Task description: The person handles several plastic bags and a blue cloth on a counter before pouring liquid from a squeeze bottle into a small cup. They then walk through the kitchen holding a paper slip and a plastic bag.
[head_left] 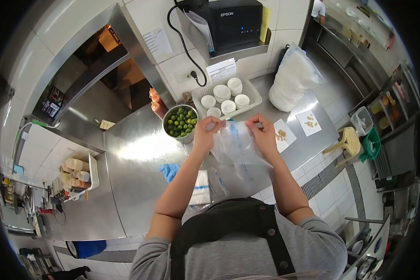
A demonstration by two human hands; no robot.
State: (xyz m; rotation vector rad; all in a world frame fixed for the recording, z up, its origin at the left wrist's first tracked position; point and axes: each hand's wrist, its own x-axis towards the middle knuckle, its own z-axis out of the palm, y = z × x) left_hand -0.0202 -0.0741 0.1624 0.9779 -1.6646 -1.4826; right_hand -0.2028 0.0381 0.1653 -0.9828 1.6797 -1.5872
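A clear plastic bag (241,151) with faint blue print hangs between my hands, held by its top edge. My left hand (206,132) pinches the upper left corner, and my right hand (262,130) pinches the upper right one. Behind them sits a white basket (254,99) with several small white cups. To the left of my left hand, a metal pot (185,139) holds several green limes. Below it on the steel counter lie a blue cloth (169,172) and a pack of folded plastic bags (201,189).
White papers with small tan pieces (308,122) lie at the right, near a large filled plastic bag (291,79). Orange bottles (157,105) stand behind the pot. A bottle basket (93,172) is at the left. A yellow stool (350,141) stands on the floor.
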